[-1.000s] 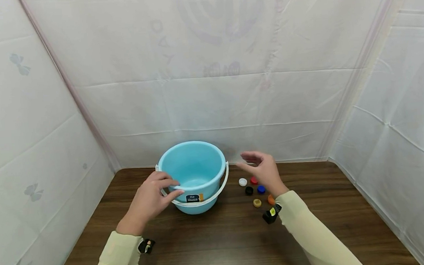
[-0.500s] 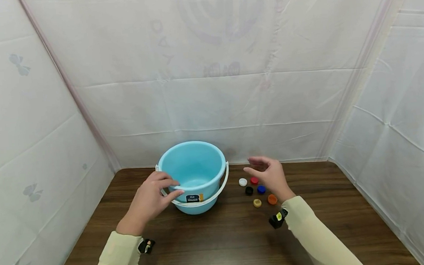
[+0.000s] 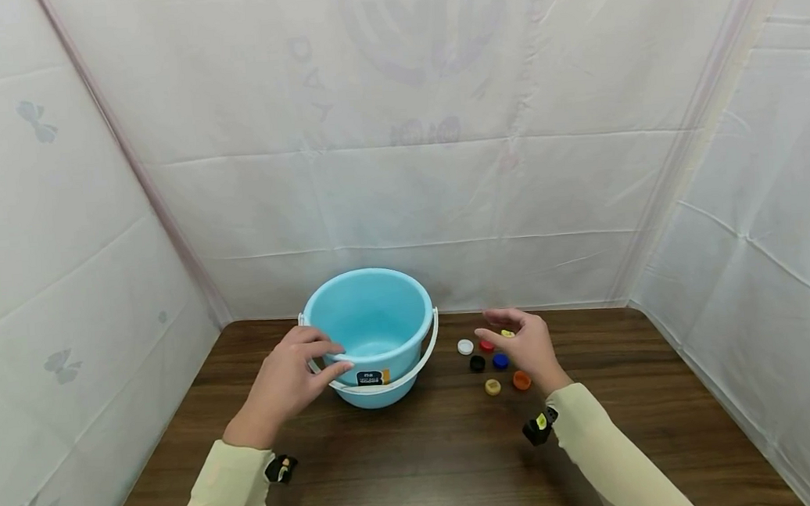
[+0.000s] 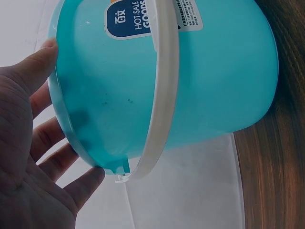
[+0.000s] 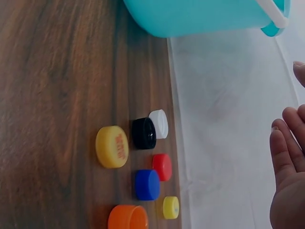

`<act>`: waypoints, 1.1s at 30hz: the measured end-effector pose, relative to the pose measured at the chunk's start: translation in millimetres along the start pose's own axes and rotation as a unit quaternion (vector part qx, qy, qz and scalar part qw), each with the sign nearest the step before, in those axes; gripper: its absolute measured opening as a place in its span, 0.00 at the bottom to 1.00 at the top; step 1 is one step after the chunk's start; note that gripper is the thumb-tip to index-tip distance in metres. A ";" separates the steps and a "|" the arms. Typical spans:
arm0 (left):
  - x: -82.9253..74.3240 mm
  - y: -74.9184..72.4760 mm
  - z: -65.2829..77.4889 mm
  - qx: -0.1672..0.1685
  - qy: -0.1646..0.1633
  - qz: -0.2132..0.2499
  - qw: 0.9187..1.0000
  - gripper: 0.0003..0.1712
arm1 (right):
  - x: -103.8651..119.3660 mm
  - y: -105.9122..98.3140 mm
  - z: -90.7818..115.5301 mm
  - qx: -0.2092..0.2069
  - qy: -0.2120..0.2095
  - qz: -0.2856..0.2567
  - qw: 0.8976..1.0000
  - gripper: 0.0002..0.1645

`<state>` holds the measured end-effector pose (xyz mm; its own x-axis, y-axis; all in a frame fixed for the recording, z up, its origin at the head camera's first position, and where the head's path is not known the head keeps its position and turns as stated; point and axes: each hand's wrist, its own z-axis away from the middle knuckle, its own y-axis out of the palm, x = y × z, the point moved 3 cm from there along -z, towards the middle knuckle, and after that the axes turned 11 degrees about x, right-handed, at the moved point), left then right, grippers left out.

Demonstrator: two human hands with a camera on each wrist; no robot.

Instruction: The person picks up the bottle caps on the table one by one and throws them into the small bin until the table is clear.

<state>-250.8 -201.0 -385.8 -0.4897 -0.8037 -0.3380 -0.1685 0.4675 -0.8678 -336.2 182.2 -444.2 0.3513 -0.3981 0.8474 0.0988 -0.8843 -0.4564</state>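
Observation:
A light blue bucket (image 3: 370, 318) with a white handle (image 4: 164, 90) stands upright on the table. My left hand (image 3: 290, 379) holds its near left rim, thumb at the outer side and fingertips over the edge. My right hand (image 3: 524, 346) hovers above a group of bottle caps, fingers parted and nothing between them. Beneath it lie a red cap (image 5: 162, 167), a blue cap (image 5: 147, 184) and a small yellow cap (image 5: 170, 207). Around these sit a white cap (image 3: 465, 347), a black cap (image 3: 477, 363), a gold cap (image 3: 493, 387) and an orange cap (image 3: 522, 380).
The brown wood-grain table (image 3: 421, 479) runs back to a white cloth wall (image 3: 401, 190), with more cloth along both sides. Both wrists carry small black cameras, the right one (image 3: 539, 428) close over the table near the orange cap.
My right hand has drawn back toward me and to the right, uncovering the orange cap and the small yellow one. My left hand and the bucket stay in place.

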 end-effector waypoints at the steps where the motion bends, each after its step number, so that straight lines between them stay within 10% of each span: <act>1: 0.1 0.1 -0.2 -0.001 0.000 -0.001 1.000 0.13 | -1.0 -0.4 0.9 -0.001 -0.001 0.002 1.000 0.27; 33: -0.5 0.6 0.0 0.005 -0.011 0.011 1.000 0.12 | -43.4 -9.9 33.1 -0.005 0.056 0.051 0.997 0.33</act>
<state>-250.6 -200.3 -386.2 -0.4748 -0.8008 -0.3650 -0.1486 0.4818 -0.8636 -321.7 216.4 -485.4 0.2521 -0.5112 0.8217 0.0587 -0.8394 -0.5403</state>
